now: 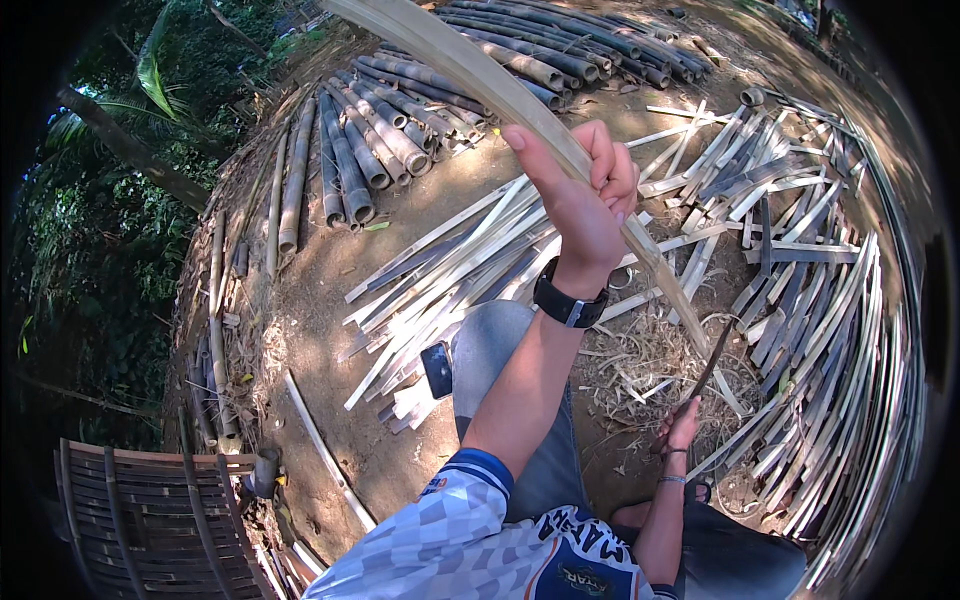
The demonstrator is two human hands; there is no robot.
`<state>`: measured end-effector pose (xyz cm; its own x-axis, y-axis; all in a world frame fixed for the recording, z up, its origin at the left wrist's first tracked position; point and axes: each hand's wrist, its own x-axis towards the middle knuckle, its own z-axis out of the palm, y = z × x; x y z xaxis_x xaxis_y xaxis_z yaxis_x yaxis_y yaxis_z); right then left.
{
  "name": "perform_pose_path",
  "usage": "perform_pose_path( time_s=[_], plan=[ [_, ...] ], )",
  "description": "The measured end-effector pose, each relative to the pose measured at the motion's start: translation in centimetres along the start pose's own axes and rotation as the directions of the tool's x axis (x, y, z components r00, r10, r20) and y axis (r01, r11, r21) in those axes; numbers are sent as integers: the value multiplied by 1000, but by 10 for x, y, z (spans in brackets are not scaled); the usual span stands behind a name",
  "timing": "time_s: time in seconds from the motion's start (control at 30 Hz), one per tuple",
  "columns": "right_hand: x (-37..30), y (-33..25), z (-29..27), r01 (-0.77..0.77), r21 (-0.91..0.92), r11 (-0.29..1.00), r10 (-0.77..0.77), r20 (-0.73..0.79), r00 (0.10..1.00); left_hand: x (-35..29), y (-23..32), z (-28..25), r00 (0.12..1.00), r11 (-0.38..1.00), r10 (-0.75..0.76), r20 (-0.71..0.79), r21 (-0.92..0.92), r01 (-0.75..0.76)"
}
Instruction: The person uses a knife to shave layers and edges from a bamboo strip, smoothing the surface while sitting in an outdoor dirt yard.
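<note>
Outdoors, setting: a person is sitting on bare dirt ground (320, 280) among cut bamboo, seen from above.
Left hand: the left hand (585, 205) is rising high in front of the camera, its fingers (610, 165) wrapping tight around a long pale bamboo strip (470, 70), with the thumb pointing up along it.
Bamboo strip: it is running from the top of the view, through the left fist, and slanting down to the right toward the blade, ending over the shavings.
Right hand: the right hand (683, 425) is sitting low, near the right knee, its fingers closing on the handle of a dark knife (712, 362).
Knife: its blade is pointing up and meeting the lower end of the strip; whether it is biting into the strip I cannot tell.
Wristwatch: a black wristwatch (568, 303) is sitting on the left wrist.
Shavings: a heap of thin curled shavings (650, 365) is lying on the ground just under the knife.
Phone: a dark phone (437, 369) is resting beside the left knee, at the edge of the slats.
Split slats: a loose pile of flat split slats (450, 270) is spreading to the left, and more slats (810, 300) are fanning out to the right.
Round poles: whole bamboo poles (370, 140) are lying in rows farther away.
Woven panel: a dark slatted bamboo panel (140, 520) is showing at lower left.
</note>
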<state>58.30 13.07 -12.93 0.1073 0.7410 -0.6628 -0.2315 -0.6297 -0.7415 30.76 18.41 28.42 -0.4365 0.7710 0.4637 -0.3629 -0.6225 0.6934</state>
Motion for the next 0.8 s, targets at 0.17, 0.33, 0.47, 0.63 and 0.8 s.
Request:
perform_pose_path(
  time_s=[0.17,0.33,0.47,0.63,0.8],
  plan=[
    [-25,-22,13,68,4,998,-68,-10,998,-2,7,-4,1000,1000,10,19,18,-11],
    [-30,-31,20,129,-10,992,-129,1,992,0,12,-2,999,1000,26,32,9,-26],
    [-40,-52,16,138,36,990,-138,-17,990,4,-1,10,999,1000,1,51,19,-2],
    [-71,-74,30,304,-24,952,-299,119,947,1,6,-12,1000,999,18,-12,-38,-18],
    [-56,-48,36,160,-59,985,-156,72,985,4,19,-20,999,999,52,0,-3,-52]
  ],
)
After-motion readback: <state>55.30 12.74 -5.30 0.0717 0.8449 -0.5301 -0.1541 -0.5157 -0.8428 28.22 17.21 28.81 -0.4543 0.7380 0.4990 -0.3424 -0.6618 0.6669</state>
